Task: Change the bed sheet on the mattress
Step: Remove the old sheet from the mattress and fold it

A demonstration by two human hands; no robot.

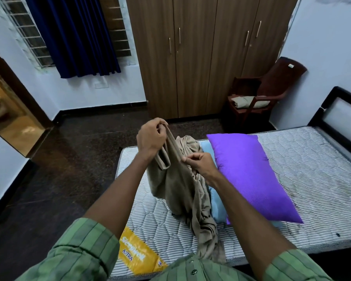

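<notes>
Green sleeves [85, 246] framed both hands pinching the beige sheet [180, 191] above the bare mattress [312, 179]: left hand [150, 138] held the hem high, right hand [199, 164] nipped a fold; best to find a corner before spreading, and shift the purple pillow [249, 175].

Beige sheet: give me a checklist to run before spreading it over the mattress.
1. Both hands grip the beige sheet: left hand and right hand pinch it. Ok.
2. Mattress bare of old sheet: ok.
3. Purple pillow off the mattress: not ok, lying on it.
4. Light blue item under the pillow removed: not ok.
5. Sheet untangled: not ok, bunched.
6. Corner found: cannot tell.
</notes>
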